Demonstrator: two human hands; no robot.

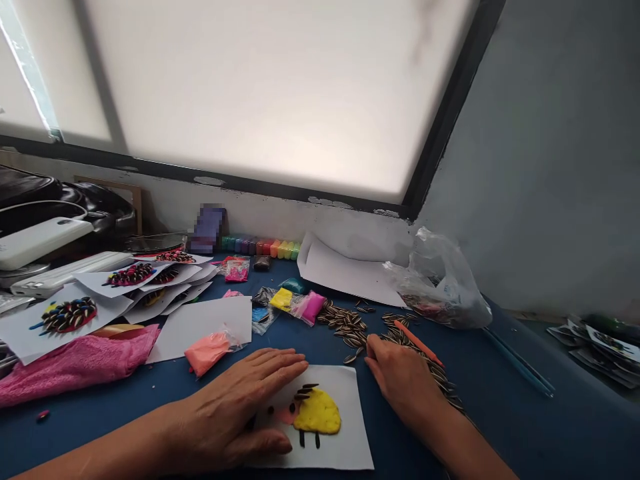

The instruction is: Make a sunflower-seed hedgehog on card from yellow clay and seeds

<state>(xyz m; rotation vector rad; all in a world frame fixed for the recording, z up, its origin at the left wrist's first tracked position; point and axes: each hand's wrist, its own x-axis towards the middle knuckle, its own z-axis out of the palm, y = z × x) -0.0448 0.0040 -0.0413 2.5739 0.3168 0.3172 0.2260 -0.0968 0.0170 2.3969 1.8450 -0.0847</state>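
A white paper card (353, 407) lies in front of me with a yellow clay shape (319, 415) pressed on it. Pink clay (285, 417) adjoins that shape on its left, with dark dots and short black legs. Several striped sunflower seeds (306, 392) stick in the yellow clay's upper left edge. My left hand (240, 407) rests across the card's left part, fingers stretched out, hiding that side. At the pile of sunflower seeds (345, 321), my right hand (403, 373) has its fingers curled together; whatever is between the fingertips is hidden. An orange clay tool (420, 343) lies just behind it.
Finished-looking seed-and-clay cards (67, 317) and a pink cloth (85, 360) lie left. A salmon clay packet (210, 352) sits on blank paper (235, 310). Behind are clay packets (313, 307), a clay row (273, 248) and a plastic bag (445, 287). Blue sticks (520, 363) lie right.
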